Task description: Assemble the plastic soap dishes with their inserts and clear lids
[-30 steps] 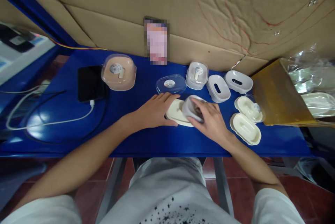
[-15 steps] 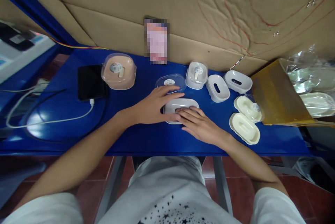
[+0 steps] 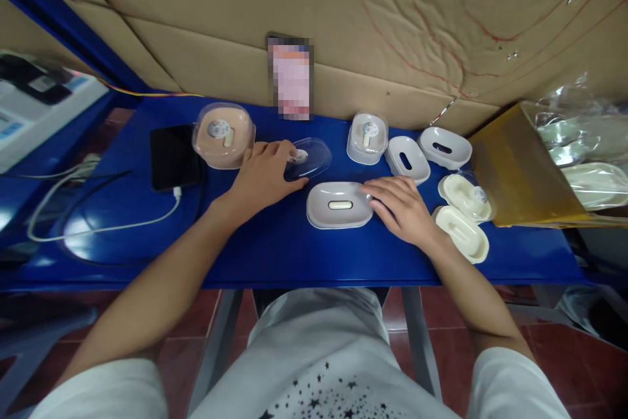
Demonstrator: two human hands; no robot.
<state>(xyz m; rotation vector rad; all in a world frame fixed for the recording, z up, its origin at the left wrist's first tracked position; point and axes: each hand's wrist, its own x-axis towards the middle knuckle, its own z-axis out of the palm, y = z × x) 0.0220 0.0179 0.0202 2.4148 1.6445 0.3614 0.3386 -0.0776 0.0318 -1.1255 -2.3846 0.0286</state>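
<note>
Left hand [image 3: 263, 174]: thumb and fingers spread about clear lid [image 3: 316, 159]. Right hand [image 3: 403, 208]: loosely spread, touching right end of grey dish [image 3: 320, 208], on bench [image 3: 275, 252]. Apparent step: reaching for lid; lifting calls for rim grip.

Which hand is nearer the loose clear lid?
Left. The left hand is right at the loose clear lid, over its left end. The right hand is farther off, at the right end of the grey dish.
</note>
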